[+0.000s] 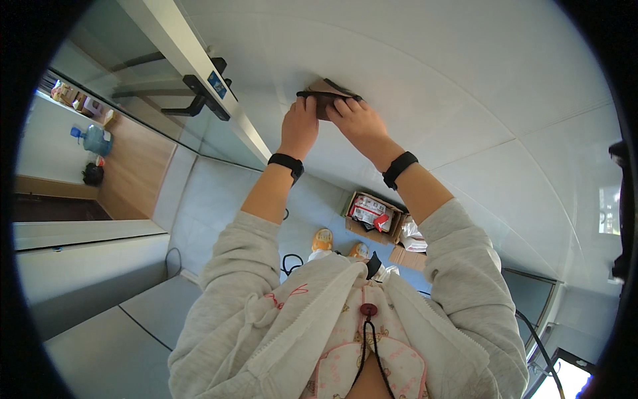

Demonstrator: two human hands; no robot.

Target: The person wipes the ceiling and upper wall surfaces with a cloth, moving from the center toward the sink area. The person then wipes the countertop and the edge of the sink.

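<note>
Up against the glossy white wall [423, 90] is a small brown item with black edging [321, 102]; its exact kind cannot be told. My left hand [300, 122] grips its lower left side, thumb and fingers at the black edge. On its right side, the bent fingers of my right hand [356, 117] hold it near the other black strip. Both hands cover part of its lower half. A black band [288, 163] circles my left wrist, and another black band [400, 168] my right.
A glass door's white frame [199, 65] with a black lever handle [197, 99] stands left of my hands. Below sit an open cardboard box [371, 214] of packets and yellow slippers [322, 240] on my feet. A blue water bottle [97, 139] lies beyond the glass.
</note>
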